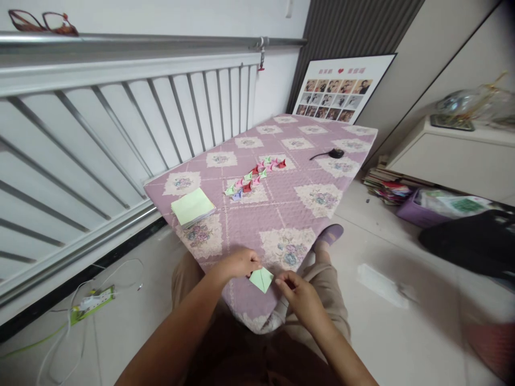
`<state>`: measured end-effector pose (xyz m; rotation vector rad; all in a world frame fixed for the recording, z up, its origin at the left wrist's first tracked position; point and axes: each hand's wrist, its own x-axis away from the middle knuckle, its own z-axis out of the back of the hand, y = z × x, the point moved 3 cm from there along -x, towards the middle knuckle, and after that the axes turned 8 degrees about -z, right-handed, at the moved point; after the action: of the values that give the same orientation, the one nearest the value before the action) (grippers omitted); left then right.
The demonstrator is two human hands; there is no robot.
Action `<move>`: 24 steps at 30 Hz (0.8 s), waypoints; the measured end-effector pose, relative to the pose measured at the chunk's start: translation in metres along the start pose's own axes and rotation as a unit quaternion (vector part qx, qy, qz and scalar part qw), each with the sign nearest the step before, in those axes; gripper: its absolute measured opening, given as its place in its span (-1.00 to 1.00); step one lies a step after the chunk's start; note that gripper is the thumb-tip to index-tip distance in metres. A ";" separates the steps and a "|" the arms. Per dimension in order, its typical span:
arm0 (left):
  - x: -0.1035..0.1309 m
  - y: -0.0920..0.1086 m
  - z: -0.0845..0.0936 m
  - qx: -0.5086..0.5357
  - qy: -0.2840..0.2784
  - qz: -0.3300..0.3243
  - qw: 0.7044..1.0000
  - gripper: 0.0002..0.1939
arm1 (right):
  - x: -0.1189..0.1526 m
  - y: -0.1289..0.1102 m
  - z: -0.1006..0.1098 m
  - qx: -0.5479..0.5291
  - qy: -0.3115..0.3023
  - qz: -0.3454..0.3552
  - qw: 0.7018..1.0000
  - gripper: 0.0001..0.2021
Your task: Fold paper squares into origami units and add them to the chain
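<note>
Well, cloth (277, 212): it covers my whole surface, lilac with pale floral diamonds. It looks quilted and soft, so pressing a crease down on it may leave the line dull; pinching between finger and thumb should serve better.
Folded pieces (247, 186): small and pointed, in red, pink, green and one violet-blue, set close in two slanting lines farther up the cloth. Their crisp points suggest how neat my corners ought to be.
Stack (193, 206): flat, squarish sheets, pale green on top, edges slightly uneven, lying over to the left near the cloth's edge.
Right hand (298, 292): thumb and forefinger drawn close together just beside the right corner of the paper (265, 280); whether they touch it I cannot tell. It seems well placed to line that corner up.
Left hand (241, 262): fingertips gripping the paper's upper-left edge. I should hold just firmly enough to stop slipping, without buckling it.
Paper: light green, thin, smooth, a kite shape at the near end of the cloth, between my two hands.
Centre line (262, 279): dark, straight, running corner to corner; crease or meeting edges, I cannot tell which. Matching both sides to it matters most, I judge.
</note>
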<state>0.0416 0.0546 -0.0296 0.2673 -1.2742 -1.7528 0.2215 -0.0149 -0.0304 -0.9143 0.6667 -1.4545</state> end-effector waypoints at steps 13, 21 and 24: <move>-0.020 0.024 -0.002 -0.251 -0.019 -0.024 0.968 -0.90 | -0.002 -0.008 -0.014 0.174 0.022 0.265 0.948 -0.80; -0.002 0.019 -0.011 -0.319 0.063 -0.064 0.943 -0.85 | -0.011 0.001 -0.011 0.175 -0.017 0.275 0.945 -0.72; 0.008 0.013 -0.018 -0.330 0.072 -0.080 0.938 -0.88 | -0.014 0.002 -0.011 0.161 -0.019 0.282 0.946 -0.73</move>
<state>0.0558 0.0366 -0.0240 0.1056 -0.5173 -2.1477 0.2128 -0.0029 -0.0393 -0.4404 0.5779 -0.9866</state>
